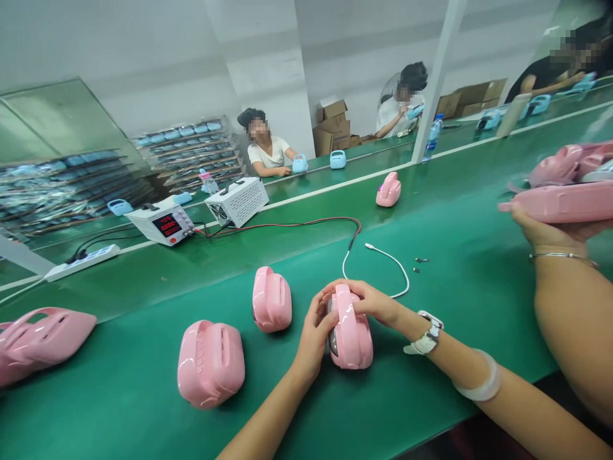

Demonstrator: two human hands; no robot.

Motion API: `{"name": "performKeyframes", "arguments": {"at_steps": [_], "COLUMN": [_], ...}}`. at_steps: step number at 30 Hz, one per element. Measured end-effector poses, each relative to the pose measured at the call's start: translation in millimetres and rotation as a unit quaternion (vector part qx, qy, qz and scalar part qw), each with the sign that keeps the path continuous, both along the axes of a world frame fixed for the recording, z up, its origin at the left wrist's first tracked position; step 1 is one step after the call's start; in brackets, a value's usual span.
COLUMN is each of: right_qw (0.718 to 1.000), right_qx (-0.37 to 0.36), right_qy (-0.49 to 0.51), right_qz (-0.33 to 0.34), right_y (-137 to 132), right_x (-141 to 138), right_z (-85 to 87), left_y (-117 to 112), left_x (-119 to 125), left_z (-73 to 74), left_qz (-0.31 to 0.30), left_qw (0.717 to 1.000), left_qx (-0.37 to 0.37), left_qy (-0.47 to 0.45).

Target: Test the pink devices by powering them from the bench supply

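Note:
On the green mat stands a glossy pink plastic device with a carry handle (351, 338), a dark panel on its left side. My left hand (313, 329) wraps round the panel side, thumb and fingers against the casing. From the right, my right hand (376, 301) reaches over the top, fingers closed at the handle and thumb on the near side; some fingertips are hidden behind the device. Two similar pink devices, a nearer one (211, 367) and a farther one (272, 303), sit to the left. A white cable (400, 263) curves on the mat just beyond my right hand.
Another person's hand (550, 233) holds several pink parts (569, 201) at the right. Beyond the mat are a power supply with red digits (170, 225), a white vented box (239, 203), a power strip (83, 262) and another pink device (388, 190). Small connectors (416, 269) lie nearby.

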State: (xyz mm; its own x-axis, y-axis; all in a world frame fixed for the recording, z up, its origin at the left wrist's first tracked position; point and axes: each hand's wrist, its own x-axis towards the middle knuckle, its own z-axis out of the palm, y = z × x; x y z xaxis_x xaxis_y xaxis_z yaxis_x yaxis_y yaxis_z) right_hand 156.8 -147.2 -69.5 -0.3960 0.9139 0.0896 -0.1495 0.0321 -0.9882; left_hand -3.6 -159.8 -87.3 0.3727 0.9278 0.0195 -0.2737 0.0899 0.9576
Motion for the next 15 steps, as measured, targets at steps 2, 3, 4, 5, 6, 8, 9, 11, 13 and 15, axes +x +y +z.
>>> {"name": "performKeyframes", "arguments": {"at_steps": [2, 3, 4, 5, 6, 8, 9, 11, 13, 15], "right_qw": [1.000, 1.000, 1.000, 1.000, 1.000, 1.000, 1.000, 1.000, 0.999, 0.999], "right_qx": [-0.004, -0.007, -0.010, -0.011, -0.011, -0.009, -0.010, -0.021, -0.032, -0.032], "right_qy": [0.004, 0.005, 0.004, 0.003, 0.002, -0.006, -0.011, -0.017, -0.021, -0.029], "right_qz": [-0.005, -0.007, -0.008, -0.009, -0.009, -0.011, -0.012, -0.011, -0.005, 0.001], "right_y": [-1, -2, -2, -3, -3, -3, -3, -4, -5, -6], "right_x": [0, 0, 0, 0, 0, 1, 1, 2, 2, 3], "right_z": [0.5, 0.7, 0.9, 1.1, 1.2, 1.3, 1.3, 1.6, 2.1, 2.9], "left_y": [2, 2, 2, 2, 0, -7, -11, -22, -32, -33], "left_x": [-2, -2, -1, 0, 0, 0, -3, -14, -34, -59], "left_z": [-1.0, -1.4, -1.8, -2.0, -1.7, 1.8, 5.9, 20.5, 43.9, 72.7], "left_qz": [-0.008, -0.011, -0.014, -0.016, -0.017, -0.005, 0.009, 0.042, 0.081, 0.138], "left_qw": [1.000, 1.000, 1.000, 1.000, 1.000, 0.999, 0.998, 0.988, 0.964, 0.928], "left_qx": [0.004, 0.008, 0.012, 0.018, 0.021, 0.016, 0.015, 0.037, 0.112, 0.210], "left_qy": [0.012, 0.014, 0.013, 0.012, 0.014, 0.033, 0.061, 0.144, 0.226, 0.274]}}
